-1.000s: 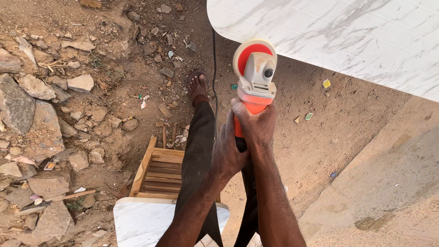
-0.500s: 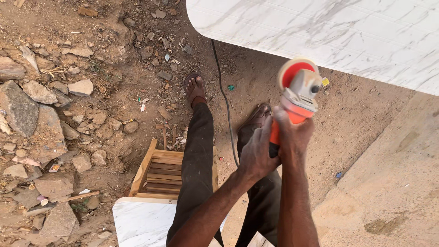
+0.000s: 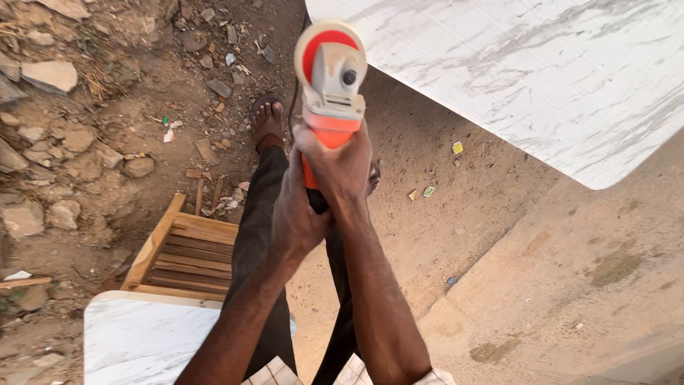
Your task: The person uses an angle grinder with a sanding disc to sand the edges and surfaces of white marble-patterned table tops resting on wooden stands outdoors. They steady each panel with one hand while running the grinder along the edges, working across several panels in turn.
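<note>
I hold an angle grinder (image 3: 330,78) with an orange body, grey head and red disc guard out in front of me, above the dirt ground. My right hand (image 3: 340,162) wraps around its orange body from the top. My left hand (image 3: 296,214) grips the rear of the handle just below. The grinder's head sits next to the near edge of a large white marble slab (image 3: 541,78) at the upper right, without touching it. My legs in dark trousers and a sandalled foot (image 3: 266,121) show beneath my arms.
A wooden slatted frame (image 3: 178,249) lies on the ground at left, under a smaller white marble piece (image 3: 142,339). Rocks and rubble (image 3: 50,78) cover the left side. A black cord (image 3: 293,107) runs past the foot. Bare concrete (image 3: 570,285) lies at right.
The grinder has swung from the right back toward the centre and lifted closer to the camera. Both hands stay on it. The marble slab sits further right in view.
</note>
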